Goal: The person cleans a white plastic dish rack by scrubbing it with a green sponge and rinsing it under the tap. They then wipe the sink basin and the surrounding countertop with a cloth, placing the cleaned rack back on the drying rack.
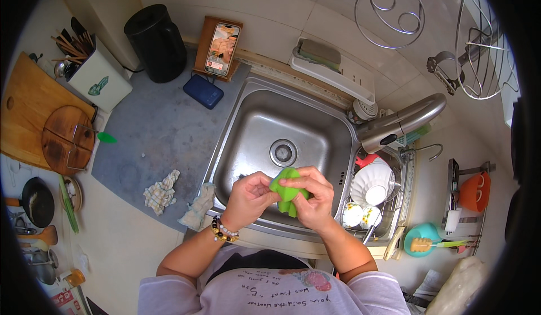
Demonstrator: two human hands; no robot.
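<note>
Over the near part of the stainless steel sink (249, 146), both hands hold a bright green, bent, soft piece (289, 191). It looks like a sponge or silicone item; the fingers cover too much of it to tell. My left hand (252, 196), with beaded bracelets at the wrist, pinches its left edge, where a bluish strip shows. My right hand (313, 194) wraps its right side, thumb below and fingers across the front. Beyond the hands lies the sink drain (283, 152). Part of the basin's near side is hidden behind the hands.
Right of the basin, a wire dish rack (397, 196) holds a white fluted bowl (368, 184); a faucet (401, 122) arches above. Left are cloths (162, 191), a blue power bank (203, 92), a propped phone (222, 48) and a black kettle (155, 42). A sponge (319, 54) sits on a wall shelf.
</note>
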